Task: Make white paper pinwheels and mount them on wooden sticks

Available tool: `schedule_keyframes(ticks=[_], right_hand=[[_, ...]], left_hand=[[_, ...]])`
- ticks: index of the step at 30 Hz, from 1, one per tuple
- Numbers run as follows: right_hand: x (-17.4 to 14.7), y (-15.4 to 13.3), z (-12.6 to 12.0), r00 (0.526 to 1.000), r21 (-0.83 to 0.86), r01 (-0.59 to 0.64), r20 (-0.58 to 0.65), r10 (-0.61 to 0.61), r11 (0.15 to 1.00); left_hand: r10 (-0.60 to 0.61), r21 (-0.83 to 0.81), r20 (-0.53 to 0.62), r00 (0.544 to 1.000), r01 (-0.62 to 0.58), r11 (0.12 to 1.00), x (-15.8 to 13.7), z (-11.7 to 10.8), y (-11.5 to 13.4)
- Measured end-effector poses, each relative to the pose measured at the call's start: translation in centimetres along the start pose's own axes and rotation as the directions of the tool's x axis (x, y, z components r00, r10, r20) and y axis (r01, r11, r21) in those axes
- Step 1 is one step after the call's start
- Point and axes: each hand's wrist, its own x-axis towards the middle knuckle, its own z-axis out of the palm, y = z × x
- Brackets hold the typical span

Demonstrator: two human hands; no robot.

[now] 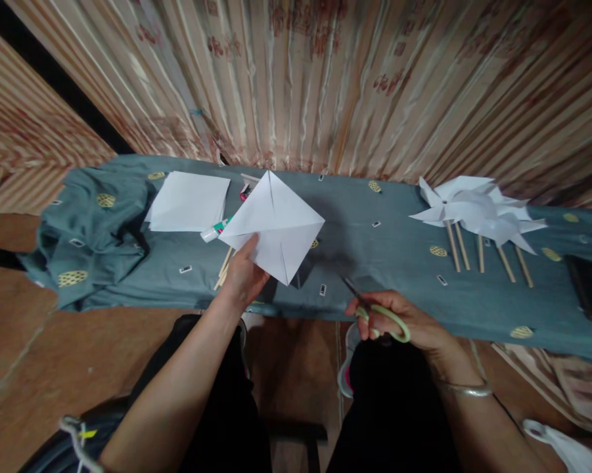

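My left hand grips a square sheet of white paper by its lower left edge, thumb on top. The sheet is turned like a diamond, with creases or cuts running in from its corners; which they are I cannot tell everywhere. In my right hand are scissors with light green handles, blades pointing up and left, apart from the paper. Partly behind the sheet lie a glue tube with a white cap and some thin wooden sticks.
A stack of white paper lies at the left of the cloth-covered bench. Several paper pinwheels on wooden sticks sit at the right, near a dark phone-like object. A small pink-and-white item lies behind the sheet. A pleated curtain hangs behind.
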Motion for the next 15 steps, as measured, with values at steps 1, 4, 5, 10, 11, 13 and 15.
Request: schedule_keyframes(ticks=[1, 4, 5, 10, 11, 13, 15], right_hand=[[0.0, 0.0, -0.5, 0.984, 0.025, 0.095, -0.154, -0.09, 0.995], [0.9, -0.3, -1.4, 0.753, -0.055, 0.327, -0.588, -0.295, 0.943], [1.3, -0.4, -1.6, 0.687, -0.116, 0.341, -0.646, -0.332, 0.933], [3.0, -0.7, -2.0, 0.766, -0.195, 0.313, -0.526, -0.369, 0.929], [3.1, -0.7, -1.9, 0.81, -0.168, 0.299, -0.476, -0.343, 0.939], [3.4, -0.6, -1.7, 0.858, -0.11, 0.271, -0.424, -0.291, 0.956], [3.7, -0.6, -1.2, 0.857, -0.061, 0.263, -0.444, -0.262, 0.963]], left_hand=[[-0.014, 0.021, 0.032, 0.999, 0.013, 1.0, -0.2, 0.0, -0.2], [-0.101, 0.101, 0.115, 0.988, 0.09, 0.991, -0.9, 0.1, -1.3], [-0.137, 0.134, 0.125, 0.983, 0.12, 0.984, -1.2, 0.2, -1.8], [-0.29, 0.303, 0.119, 0.949, 0.244, 0.921, -1.9, -0.1, -4.2], [-0.311, 0.32, 0.126, 0.942, 0.258, 0.911, -2.0, -0.1, -4.5], [-0.336, 0.323, 0.136, 0.932, 0.279, 0.904, -2.0, -0.1, -4.6], [-0.337, 0.285, 0.142, 0.931, 0.287, 0.914, -2.1, 0.1, -4.3]])
